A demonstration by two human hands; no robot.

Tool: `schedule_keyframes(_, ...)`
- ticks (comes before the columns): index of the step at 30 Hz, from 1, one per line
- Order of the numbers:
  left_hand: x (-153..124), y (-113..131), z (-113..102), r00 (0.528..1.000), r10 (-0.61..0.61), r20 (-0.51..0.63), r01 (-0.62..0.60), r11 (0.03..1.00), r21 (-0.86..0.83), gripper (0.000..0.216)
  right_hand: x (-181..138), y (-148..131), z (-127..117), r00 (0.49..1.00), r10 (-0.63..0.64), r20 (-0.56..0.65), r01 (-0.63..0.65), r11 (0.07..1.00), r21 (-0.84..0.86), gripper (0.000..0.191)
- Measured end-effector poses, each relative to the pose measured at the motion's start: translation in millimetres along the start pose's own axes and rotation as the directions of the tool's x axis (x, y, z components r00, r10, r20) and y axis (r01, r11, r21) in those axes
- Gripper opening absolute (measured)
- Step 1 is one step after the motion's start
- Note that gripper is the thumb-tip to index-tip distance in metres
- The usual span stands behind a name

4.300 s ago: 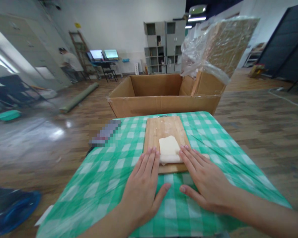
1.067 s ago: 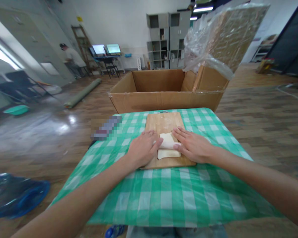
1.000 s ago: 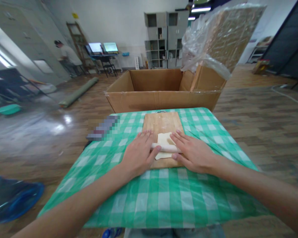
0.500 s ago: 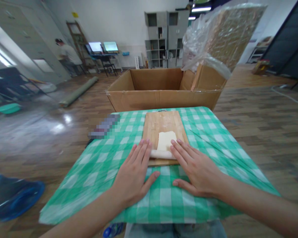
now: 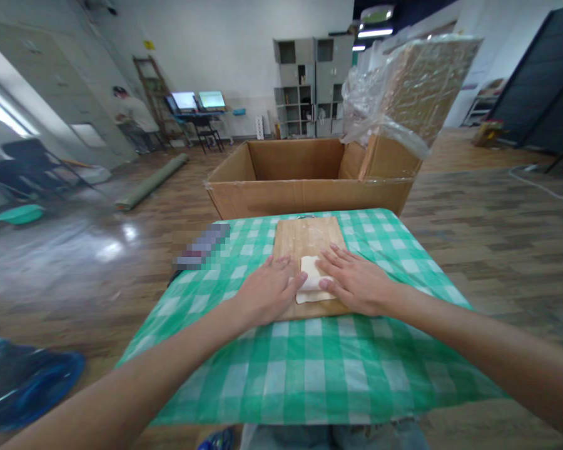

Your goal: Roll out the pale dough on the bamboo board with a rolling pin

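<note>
A pale sheet of dough lies flat on the wooden cutting board. Across it runs a light rolling pin, mostly covered by my hands and hard to tell from the dough. My left hand rests over the pin's left end, fingers stretched forward and thumb toward the middle. On the other end lies my right hand, with fingers extended flat and slightly apart, partly over the dough's right edge. Neither hand is wrapped round the pin.
A green-and-white checked cloth covers the table. A blurred-out flat object is at its left edge. Beyond the table stands a big cardboard box with plastic wrap. A person is at the far left.
Both hands have moved forward over the board, taking the rolling pin from the dough's near edge toward its middle. A strip of dough now shows on the near side of the pin.
</note>
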State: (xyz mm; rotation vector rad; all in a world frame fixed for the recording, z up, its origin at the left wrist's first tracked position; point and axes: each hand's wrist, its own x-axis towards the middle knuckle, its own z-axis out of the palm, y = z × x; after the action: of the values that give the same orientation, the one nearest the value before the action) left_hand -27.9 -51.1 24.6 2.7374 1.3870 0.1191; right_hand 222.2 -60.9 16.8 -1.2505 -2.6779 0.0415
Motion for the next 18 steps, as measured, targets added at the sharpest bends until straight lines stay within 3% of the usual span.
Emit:
schedule_keyframes(2, 16, -4, 0, 1.000, -0.005, 0.023, 0.004, 1.000, 0.021, 0.058, 5, 5, 2, 1.000, 0.005, -0.007, -0.005, 1.000, 0.008, 0.068)
schedule_keyframes(5, 22, -6, 8, 0.998, -0.018, -0.056, 0.021, 0.998, 0.059, 0.058, 2, 3, 5, 1.000, 0.009, -0.029, -0.009, 1.000, 0.013, 0.072)
schedule_keyframes(14, -36, 16, 30, 0.977, -0.009, -0.213, 0.033, 0.993, 0.109, 0.067, -38, -29, 8, 0.995, -0.064, -0.082, 0.068, 0.997, 0.048, 0.096)
schedule_keyframes(18, -43, 19, 33, 0.971, 0.014, -0.239, 0.016, 0.992, 0.124, 0.070, -43, -30, 10, 0.994, -0.079, -0.077, 0.084, 0.995, 0.060, 0.096)
